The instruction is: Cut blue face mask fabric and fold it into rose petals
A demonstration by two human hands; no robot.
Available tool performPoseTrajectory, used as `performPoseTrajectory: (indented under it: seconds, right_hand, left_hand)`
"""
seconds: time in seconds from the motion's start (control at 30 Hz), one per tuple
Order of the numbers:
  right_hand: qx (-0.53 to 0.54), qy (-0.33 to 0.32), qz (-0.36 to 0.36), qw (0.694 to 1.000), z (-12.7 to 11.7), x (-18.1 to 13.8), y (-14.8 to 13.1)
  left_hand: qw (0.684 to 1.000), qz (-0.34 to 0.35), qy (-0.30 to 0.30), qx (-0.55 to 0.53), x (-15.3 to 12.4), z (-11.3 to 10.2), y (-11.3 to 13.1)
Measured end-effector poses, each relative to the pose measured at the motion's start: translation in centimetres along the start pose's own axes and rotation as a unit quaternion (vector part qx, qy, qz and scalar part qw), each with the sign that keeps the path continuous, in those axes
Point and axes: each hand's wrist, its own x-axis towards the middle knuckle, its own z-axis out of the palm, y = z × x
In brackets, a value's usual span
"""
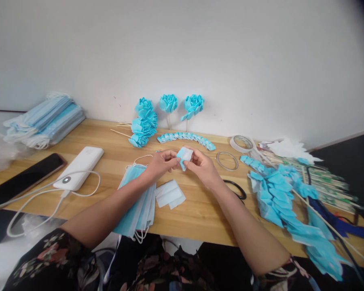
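Between both hands, above the middle of the table, is a small folded piece of blue and white mask fabric [184, 157]. My left hand [164, 162] pinches its left edge between thumb and fingers. On the other side, my right hand [200, 163] grips the lower right edge, thumb in front. Below the hands lie cut pale fabric pieces [170, 194]. Blue face masks [136, 202] with white ear loops lie partly under my left forearm. Behind the hands, a curved strip of folded blue pieces [186, 137] rests on the table.
Blue fabric flowers [144, 123] on sticks stand or lie by the wall. Stacked masks [48, 119], a phone [27, 178] and a cabled white power bank [79, 167] are left. Tape rolls [242, 142], blue fabric strips [273, 198] and green-white packets [327, 182] lie right.
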Motion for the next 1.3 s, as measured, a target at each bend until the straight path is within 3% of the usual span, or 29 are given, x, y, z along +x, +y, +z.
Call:
performPoseTrajectory:
  seconds: [0.13, 0.4, 0.7, 1.3]
  right_hand:
    - [0.002, -0.002, -0.005, 1.000, 0.1, 0.0, 0.4]
    - [0.015, -0.005, -0.010, 1.000, 0.1, -0.1, 0.2]
    - [-0.027, 0.059, -0.014, 0.998, -0.1, -0.3, -0.7]
    - [-0.153, 0.072, -0.090, 0.981, 0.0, -0.5, -1.3]
  left_hand:
    - [0.999, 0.008, 0.012, -0.040, -0.1, 0.0, 0.3]
    - [1.000, 0.009, -0.014, -0.006, -0.1, -0.1, -0.1]
    - [0.995, 0.029, -0.031, 0.088, -0.2, 0.0, -0.4]
    - [0.999, -0.040, -0.016, -0.013, -0.2, 0.0, 0.1]
